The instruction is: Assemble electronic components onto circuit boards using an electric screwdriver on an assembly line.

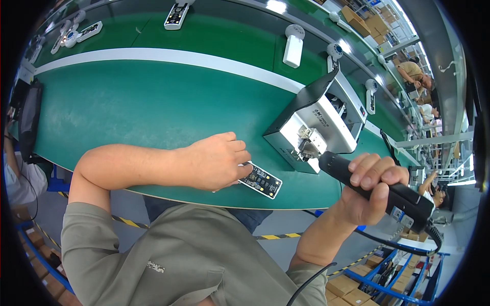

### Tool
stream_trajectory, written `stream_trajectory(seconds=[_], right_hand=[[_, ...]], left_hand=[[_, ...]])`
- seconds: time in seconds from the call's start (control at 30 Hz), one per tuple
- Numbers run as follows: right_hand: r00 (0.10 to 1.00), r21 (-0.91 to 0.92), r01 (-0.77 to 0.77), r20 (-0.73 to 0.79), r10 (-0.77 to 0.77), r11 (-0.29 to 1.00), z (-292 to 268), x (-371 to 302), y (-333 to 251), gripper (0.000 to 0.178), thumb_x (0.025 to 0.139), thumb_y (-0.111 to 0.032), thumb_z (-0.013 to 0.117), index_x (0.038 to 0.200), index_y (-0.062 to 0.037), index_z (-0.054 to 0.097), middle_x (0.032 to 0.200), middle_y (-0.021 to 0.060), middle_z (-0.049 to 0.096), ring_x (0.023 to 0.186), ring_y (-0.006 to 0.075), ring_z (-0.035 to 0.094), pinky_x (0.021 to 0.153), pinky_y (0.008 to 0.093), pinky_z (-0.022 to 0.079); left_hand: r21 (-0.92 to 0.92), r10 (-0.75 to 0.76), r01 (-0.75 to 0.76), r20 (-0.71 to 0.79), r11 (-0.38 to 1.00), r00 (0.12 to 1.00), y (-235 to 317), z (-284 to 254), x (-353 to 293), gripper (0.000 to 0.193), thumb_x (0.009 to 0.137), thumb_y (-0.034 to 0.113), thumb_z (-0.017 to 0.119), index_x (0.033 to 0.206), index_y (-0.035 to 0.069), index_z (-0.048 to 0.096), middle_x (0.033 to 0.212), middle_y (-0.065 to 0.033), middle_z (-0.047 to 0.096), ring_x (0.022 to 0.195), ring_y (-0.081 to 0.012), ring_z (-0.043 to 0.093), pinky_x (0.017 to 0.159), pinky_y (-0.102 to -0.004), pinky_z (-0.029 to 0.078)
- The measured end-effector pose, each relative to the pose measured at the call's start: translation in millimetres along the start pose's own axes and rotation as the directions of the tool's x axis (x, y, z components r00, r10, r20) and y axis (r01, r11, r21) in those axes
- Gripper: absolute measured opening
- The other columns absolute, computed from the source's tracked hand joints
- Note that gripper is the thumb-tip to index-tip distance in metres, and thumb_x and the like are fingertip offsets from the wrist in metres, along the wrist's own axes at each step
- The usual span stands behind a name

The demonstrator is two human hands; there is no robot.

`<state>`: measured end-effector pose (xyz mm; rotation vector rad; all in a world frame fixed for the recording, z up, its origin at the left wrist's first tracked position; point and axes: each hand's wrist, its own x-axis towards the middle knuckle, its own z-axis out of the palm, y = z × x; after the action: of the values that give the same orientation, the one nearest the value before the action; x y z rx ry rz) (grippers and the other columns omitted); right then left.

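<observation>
My right hand (375,186) is wrapped round a black corded electric screwdriver (338,168). Its front end points at the metal pick-up block (311,143) on a silver and black screw feeder (326,116); whether the bit touches is too small to tell. Near the bench's front edge, my left hand (219,160) has its fingers closed on one end of a white device housing (278,189) with an exposed black circuit board (261,179). The housing lies at a slant on the green bench top, its left end hidden under my fingers.
Beyond a white rail (168,55) runs a green conveyor belt (224,46) carrying several white devices with round heads, such as one device (292,51). A dark bag-like object (31,117) sits at the bench's left end. The screwdriver's cable (388,245) hangs at the right.
</observation>
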<state>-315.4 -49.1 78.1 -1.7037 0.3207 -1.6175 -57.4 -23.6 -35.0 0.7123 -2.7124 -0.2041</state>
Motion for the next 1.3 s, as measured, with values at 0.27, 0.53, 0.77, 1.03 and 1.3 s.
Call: stream_trajectory(seconds=[0.27, 0.53, 0.77, 1.03, 1.3], right_hand=[[0.987, -0.033, -0.087, 0.13, 0.091, 0.996, 5, 3, 15, 0.016, 0.086, -0.012, 0.058, 0.099, -0.0072, 0.051, 0.07, 0.0042, 0.055, 0.058, 0.0148, 0.054, 0.063, 0.0298, 0.047], [0.997, 0.002, -0.068, -0.025, 0.068, 0.998, 10, -1, 9, 0.021, 0.081, -0.009, 0.062, 0.099, -0.0064, 0.051, 0.066, 0.0065, 0.057, 0.055, 0.0168, 0.055, 0.06, 0.0302, 0.048], [0.997, -0.025, -0.074, 0.033, 0.074, 0.997, 4, 1, 13, 0.024, 0.083, -0.009, 0.06, 0.104, -0.0064, 0.051, 0.067, 0.0057, 0.056, 0.055, 0.016, 0.054, 0.06, 0.0299, 0.048], [0.991, 0.059, -0.127, 0.045, 0.124, 0.99, 0, -15, 0, 0.026, 0.087, -0.015, 0.056, 0.111, -0.0065, 0.051, 0.071, 0.0037, 0.054, 0.058, 0.0136, 0.053, 0.062, 0.0287, 0.046], [0.979, 0.091, -0.2, 0.07, 0.194, 0.976, -6, -43, 1, 0.027, 0.088, -0.017, 0.055, 0.113, -0.0071, 0.05, 0.073, 0.0028, 0.054, 0.059, 0.0121, 0.053, 0.062, 0.0286, 0.045]], left_hand=[[-0.013, 0.007, -0.008, -0.063, 1.0, 0.998, -3, 4, 2, 0.025, 0.079, 0.026, 0.064, 0.097, 0.008, 0.065, 0.091, -0.0072, 0.059, 0.081, -0.0215, 0.052, 0.076, -0.0323, 0.04], [-0.014, 0.002, -0.002, -0.04, 1.0, 0.999, -3, 1, 3, 0.025, 0.079, 0.026, 0.064, 0.097, 0.008, 0.065, 0.092, -0.007, 0.059, 0.081, -0.0214, 0.052, 0.077, -0.0322, 0.04], [-0.029, -0.015, 0.014, -0.009, 0.999, 1.0, -2, 1, 3, 0.028, 0.079, 0.024, 0.065, 0.102, 0.008, 0.064, 0.104, -0.0077, 0.06, 0.084, -0.0213, 0.051, 0.077, -0.0323, 0.04], [-0.009, 0.008, -0.008, -0.061, 1.0, 0.998, -3, 4, 3, 0.026, 0.08, 0.027, 0.064, 0.097, 0.007, 0.066, 0.088, -0.0061, 0.058, 0.082, -0.021, 0.052, 0.077, -0.032, 0.04], [-0.005, 0.007, -0.008, -0.044, 1.0, 0.999, -4, 0, 4, 0.027, 0.079, 0.026, 0.065, 0.098, 0.007, 0.067, 0.09, -0.0064, 0.058, 0.082, -0.021, 0.052, 0.078, -0.0319, 0.04]])
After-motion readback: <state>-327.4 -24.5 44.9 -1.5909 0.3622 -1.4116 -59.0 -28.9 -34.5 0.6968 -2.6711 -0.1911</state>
